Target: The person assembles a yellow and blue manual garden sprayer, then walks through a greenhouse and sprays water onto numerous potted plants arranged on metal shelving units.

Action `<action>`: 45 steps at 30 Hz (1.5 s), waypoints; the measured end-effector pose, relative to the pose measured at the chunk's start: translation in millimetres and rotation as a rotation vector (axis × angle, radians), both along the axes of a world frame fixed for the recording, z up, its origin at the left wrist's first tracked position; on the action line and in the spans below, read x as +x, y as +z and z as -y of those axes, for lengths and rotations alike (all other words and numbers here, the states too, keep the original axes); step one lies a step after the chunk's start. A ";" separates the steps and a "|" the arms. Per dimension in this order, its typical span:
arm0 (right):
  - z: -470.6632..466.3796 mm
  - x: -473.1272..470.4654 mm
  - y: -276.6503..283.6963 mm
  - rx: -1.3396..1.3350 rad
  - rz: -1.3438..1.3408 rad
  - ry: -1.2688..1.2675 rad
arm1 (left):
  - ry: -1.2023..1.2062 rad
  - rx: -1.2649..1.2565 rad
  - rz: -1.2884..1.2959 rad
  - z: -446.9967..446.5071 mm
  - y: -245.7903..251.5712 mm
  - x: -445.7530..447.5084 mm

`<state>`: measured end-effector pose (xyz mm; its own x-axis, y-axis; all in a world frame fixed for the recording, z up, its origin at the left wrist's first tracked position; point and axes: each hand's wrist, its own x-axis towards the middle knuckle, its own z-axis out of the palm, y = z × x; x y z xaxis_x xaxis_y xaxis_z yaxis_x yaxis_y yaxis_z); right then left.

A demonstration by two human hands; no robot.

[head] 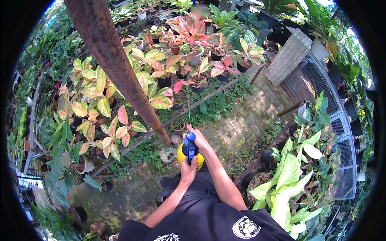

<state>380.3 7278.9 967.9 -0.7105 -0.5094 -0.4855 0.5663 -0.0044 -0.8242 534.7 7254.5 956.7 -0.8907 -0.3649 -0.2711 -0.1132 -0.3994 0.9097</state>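
Observation:
A yellow pump sprayer (200, 161) with a blue top (190, 147) is held upright in front of my body. My left hand (188, 170) grips its blue handle from the near side, the thumb lying along the trigger part. On the far side, my right hand (196, 137) is closed around the front by the nozzle, which its fingers mostly hide. A thin pale line (189, 113) runs from those fingers toward the potted plants; I cannot tell whether it is a wand or a jet. Closest ahead is a potted aglaonema (178, 101) with a pink leaf.
A rusty metal post (120, 60) slants across the left foreground. Behind a metal rail (217, 92) stand several red and green potted aglaonemas (193, 31). Mossy paving (244, 120) runs between the plant rows. Large pale-leaved plants (286, 186) and mesh cages (343, 150) line the right.

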 end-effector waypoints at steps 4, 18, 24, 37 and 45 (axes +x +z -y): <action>2.7 -2.1 -8.9 0.071 0.012 0.040 | 0.016 0.050 -0.008 0.1 2.5 -0.9; 7.2 -4.5 -15.7 0.073 0.023 0.099 | 0.046 0.125 0.029 -4.6 8.0 -5.1; 23.0 -1.9 -21.5 0.198 -0.056 0.198 | 0.114 0.174 0.050 -6.7 9.3 -4.5; 30.0 3.5 -22.1 0.211 -0.045 0.195 | 0.145 0.185 0.055 -3.9 6.0 -2.8; 32.2 3.6 -23.1 0.193 -0.034 0.196 | 0.141 0.222 0.057 -1.5 7.3 -2.6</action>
